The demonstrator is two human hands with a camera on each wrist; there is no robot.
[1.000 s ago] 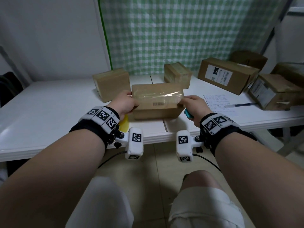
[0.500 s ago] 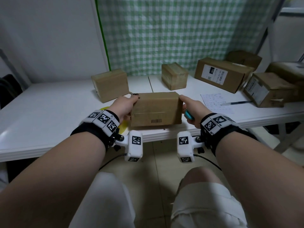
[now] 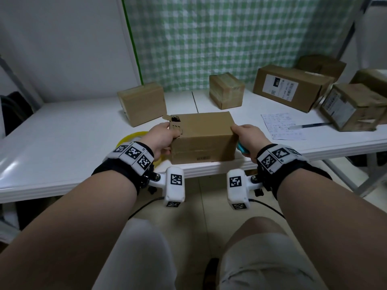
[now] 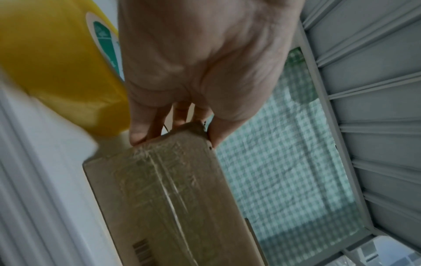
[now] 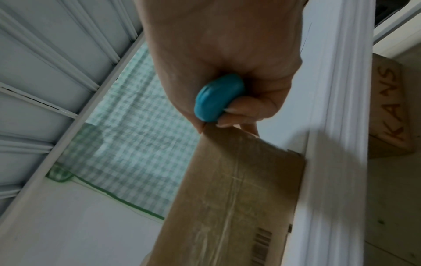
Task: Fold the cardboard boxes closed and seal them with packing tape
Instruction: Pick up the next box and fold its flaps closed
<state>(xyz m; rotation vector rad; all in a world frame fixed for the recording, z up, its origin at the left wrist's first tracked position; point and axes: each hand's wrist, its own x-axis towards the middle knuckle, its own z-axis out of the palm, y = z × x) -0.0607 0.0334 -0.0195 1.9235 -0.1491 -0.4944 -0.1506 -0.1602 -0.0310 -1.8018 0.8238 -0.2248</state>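
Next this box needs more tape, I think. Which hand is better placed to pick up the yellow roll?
Left. The left hand sits right beside the yellow tape roll on the white table; the right hand already holds a small blue tool.

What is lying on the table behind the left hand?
A yellow tape roll lies flat on the white table. The left hand, gripping the cardboard box, covers the roll's near right part.

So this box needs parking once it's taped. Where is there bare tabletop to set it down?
Bare table stretches left of the upright box and yellow tape roll. A narrower gap lies between the paper sheet and held box. The right end is crowded with labelled boxes.
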